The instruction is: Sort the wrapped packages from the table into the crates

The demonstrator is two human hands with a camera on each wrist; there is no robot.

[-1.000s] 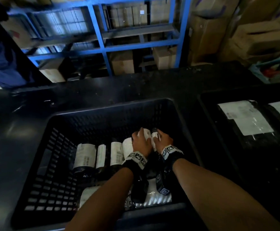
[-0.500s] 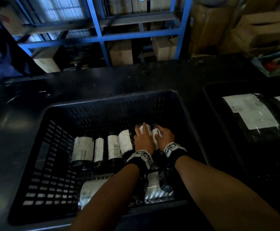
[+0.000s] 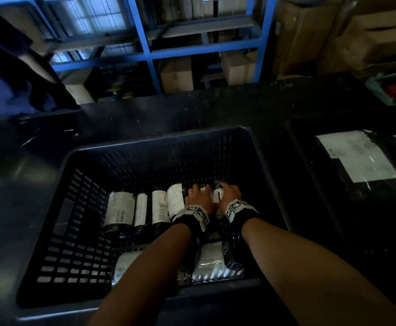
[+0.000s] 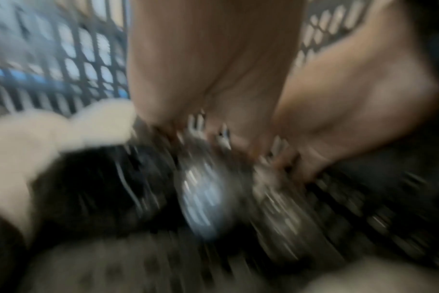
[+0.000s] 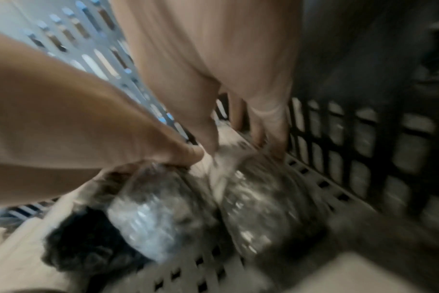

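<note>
Both hands deep in crate: left hand & right hand fingers each curl round a wrapped pkg, joining row of pkgs. Table looks bare; sorting prob. near done.

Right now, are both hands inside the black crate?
Yes, the left hand and the right hand both reach down inside the black crate, onto wrapped packages at its bottom.

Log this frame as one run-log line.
stage: placing | left hand: on package | right hand: on package | site: crate, row's right end
</note>
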